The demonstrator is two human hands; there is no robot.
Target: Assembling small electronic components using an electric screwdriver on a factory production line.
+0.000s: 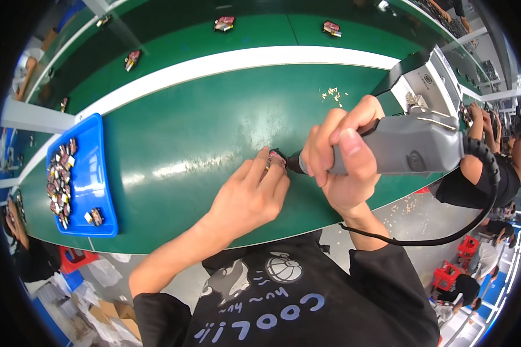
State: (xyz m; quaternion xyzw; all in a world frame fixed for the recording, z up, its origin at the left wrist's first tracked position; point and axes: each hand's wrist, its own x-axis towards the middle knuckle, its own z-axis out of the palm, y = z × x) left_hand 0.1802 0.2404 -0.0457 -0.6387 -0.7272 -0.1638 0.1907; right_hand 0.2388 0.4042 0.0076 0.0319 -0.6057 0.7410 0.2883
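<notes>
A small pink-and-black component [276, 157] is pinned flat on the green worktop [202, 133], right of the blue tray [92, 173], by the left hand [249, 196], fingers extended, nothing grasped. The grey electric screwdriver [405, 144] is clasped by the right hand [341, 156], tip at the component. Fastening judged underway; steady downward alignment is needed next.

At the bottom centre of the frame the person wears a black short-sleeved T-shirt [307, 301] with a light cartoon print and pale blue lettering on the chest. The sleeves end above the elbows, leaving both forearms bare. The left hand [246, 199] and right hand [341, 162] are bare, without gloves, rings or watch.
</notes>
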